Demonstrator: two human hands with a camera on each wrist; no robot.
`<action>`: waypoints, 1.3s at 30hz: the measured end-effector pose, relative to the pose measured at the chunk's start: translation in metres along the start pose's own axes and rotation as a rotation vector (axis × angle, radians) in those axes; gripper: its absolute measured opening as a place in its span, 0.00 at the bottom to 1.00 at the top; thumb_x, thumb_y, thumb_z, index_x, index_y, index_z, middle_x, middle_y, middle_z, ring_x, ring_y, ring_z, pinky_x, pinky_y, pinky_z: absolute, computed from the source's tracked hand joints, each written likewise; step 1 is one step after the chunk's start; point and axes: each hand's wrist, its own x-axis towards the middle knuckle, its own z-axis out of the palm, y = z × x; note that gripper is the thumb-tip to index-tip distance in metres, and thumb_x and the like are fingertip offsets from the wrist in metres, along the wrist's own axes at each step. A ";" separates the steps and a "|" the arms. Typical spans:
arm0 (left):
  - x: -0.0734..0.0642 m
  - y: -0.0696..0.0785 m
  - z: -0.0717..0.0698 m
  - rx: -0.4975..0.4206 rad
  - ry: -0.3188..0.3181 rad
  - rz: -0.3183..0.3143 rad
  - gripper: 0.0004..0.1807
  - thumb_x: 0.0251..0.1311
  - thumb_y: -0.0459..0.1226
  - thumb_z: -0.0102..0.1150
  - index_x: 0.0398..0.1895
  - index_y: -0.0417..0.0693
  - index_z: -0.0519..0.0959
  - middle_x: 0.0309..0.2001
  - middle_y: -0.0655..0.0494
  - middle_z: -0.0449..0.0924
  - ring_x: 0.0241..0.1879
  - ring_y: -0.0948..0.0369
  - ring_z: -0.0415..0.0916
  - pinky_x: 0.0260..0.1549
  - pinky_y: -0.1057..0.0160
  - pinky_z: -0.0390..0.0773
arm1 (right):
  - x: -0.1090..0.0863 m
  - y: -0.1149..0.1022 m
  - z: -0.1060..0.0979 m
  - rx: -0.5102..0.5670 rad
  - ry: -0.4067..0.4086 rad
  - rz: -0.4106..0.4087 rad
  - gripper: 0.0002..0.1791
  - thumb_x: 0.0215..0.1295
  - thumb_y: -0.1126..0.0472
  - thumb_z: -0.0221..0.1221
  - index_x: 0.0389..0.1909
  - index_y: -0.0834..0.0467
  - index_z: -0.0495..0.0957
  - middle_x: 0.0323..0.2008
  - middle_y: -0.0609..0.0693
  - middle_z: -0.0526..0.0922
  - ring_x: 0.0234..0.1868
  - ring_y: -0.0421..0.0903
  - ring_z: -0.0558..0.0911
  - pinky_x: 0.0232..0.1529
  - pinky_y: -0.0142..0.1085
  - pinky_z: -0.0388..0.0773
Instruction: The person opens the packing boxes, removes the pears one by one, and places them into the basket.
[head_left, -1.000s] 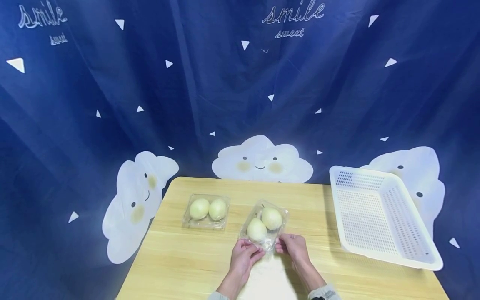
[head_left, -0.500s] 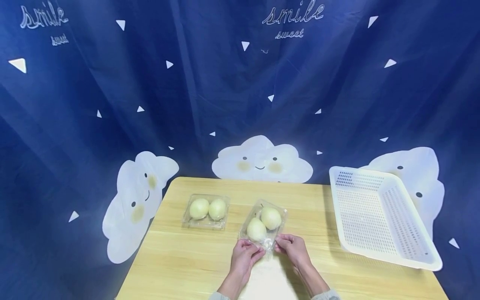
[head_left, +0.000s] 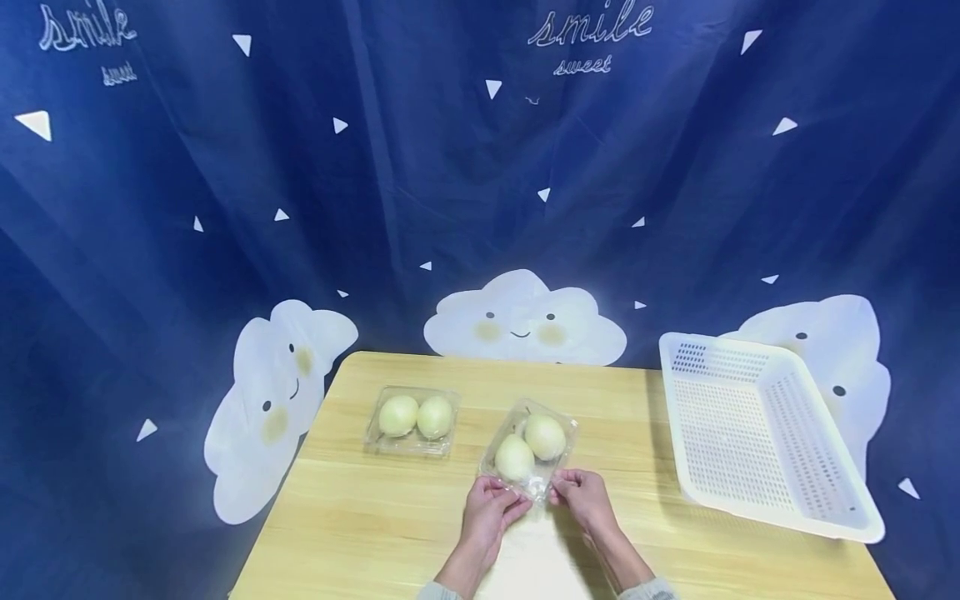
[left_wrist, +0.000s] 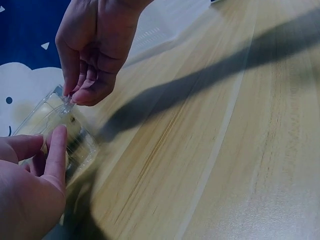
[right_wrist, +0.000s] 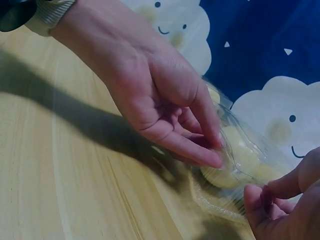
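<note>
Two pale yellow pears (head_left: 514, 458) lie in a clear plastic package (head_left: 536, 489) at the middle of the table, turned at an angle. At its near left corner, my left hand (head_left: 483, 518) pinches the thin plastic between thumb and fingers. Opposite it, my right hand (head_left: 588, 502) pinches the near right corner; the left wrist view shows gathered film at those fingertips. In the right wrist view, the package (right_wrist: 220, 205) has wrinkled clear film over the pears. Part of its near edge is hidden behind my fingers.
To the left stands a second clear package (head_left: 408, 448) with two pears. A white perforated basket (head_left: 678, 454) sits at the table's right side, tilted in view. Behind the wooden table (head_left: 360, 517) hangs a blue curtain (head_left: 465, 167) printed with clouds.
Both hands stay at the near corners of the package, with only slight shifts of the fingers. The camera view moves a little; the second package and the basket stay put.
</note>
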 end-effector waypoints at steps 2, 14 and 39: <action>-0.001 0.001 0.000 0.009 -0.006 0.004 0.18 0.64 0.25 0.60 0.51 0.36 0.62 0.41 0.49 0.76 0.43 0.55 0.84 0.55 0.54 0.88 | 0.000 -0.001 0.001 -0.003 0.011 0.009 0.10 0.71 0.73 0.57 0.45 0.78 0.78 0.29 0.53 0.83 0.29 0.41 0.83 0.34 0.31 0.87; 0.001 -0.004 0.005 0.051 0.041 0.046 0.20 0.61 0.23 0.60 0.50 0.34 0.62 0.39 0.49 0.74 0.39 0.55 0.84 0.51 0.55 0.90 | -0.001 0.000 0.002 -0.028 0.012 0.025 0.09 0.73 0.72 0.54 0.44 0.77 0.78 0.28 0.51 0.83 0.29 0.40 0.82 0.34 0.29 0.84; -0.007 0.000 0.019 0.073 0.110 0.104 0.25 0.55 0.20 0.64 0.51 0.34 0.61 0.44 0.43 0.74 0.38 0.55 0.82 0.47 0.58 0.90 | -0.001 -0.002 0.006 -0.026 0.019 0.041 0.12 0.76 0.71 0.50 0.48 0.79 0.75 0.29 0.51 0.79 0.29 0.41 0.80 0.34 0.30 0.84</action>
